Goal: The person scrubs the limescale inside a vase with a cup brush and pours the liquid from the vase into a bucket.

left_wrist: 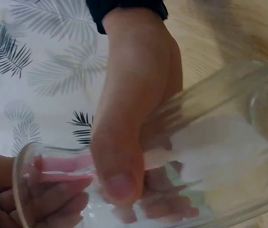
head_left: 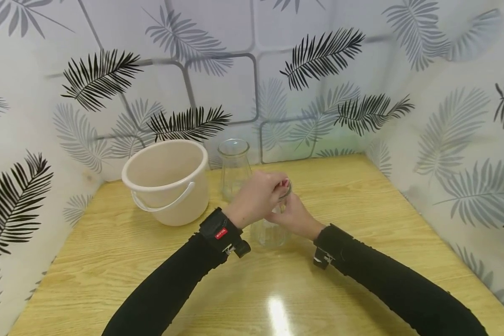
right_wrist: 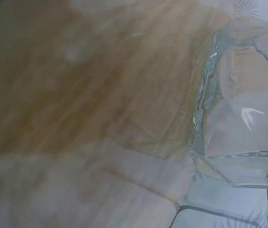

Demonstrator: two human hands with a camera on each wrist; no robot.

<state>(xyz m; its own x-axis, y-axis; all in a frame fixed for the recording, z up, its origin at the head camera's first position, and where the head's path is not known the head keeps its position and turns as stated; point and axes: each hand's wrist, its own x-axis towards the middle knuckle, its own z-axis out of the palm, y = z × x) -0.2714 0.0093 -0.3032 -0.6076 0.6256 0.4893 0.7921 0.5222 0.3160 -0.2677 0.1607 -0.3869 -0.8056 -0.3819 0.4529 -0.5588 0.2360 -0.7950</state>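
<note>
A clear glass vase (head_left: 269,234) with a faceted body is between my two hands, its mouth leaning up and right in the head view. My right hand (head_left: 295,217) grips its neck; in the left wrist view the thumb lies across the glass. My left hand (head_left: 256,195) is at the rim, its curled fingers pinching a pink thing (left_wrist: 67,165) that shows through the neck. I cannot tell what kind of thing it is. In the right wrist view the vase's thick base (right_wrist: 203,109) fills the right side, with a bit of finger below it.
Behind my left hand stands a second clear glass vase (head_left: 234,161). A cream bucket (head_left: 180,200) with a white handle is to its left. All are on a wooden table (head_left: 340,280), against walls covered in leaf-patterned paper (head_left: 218,28).
</note>
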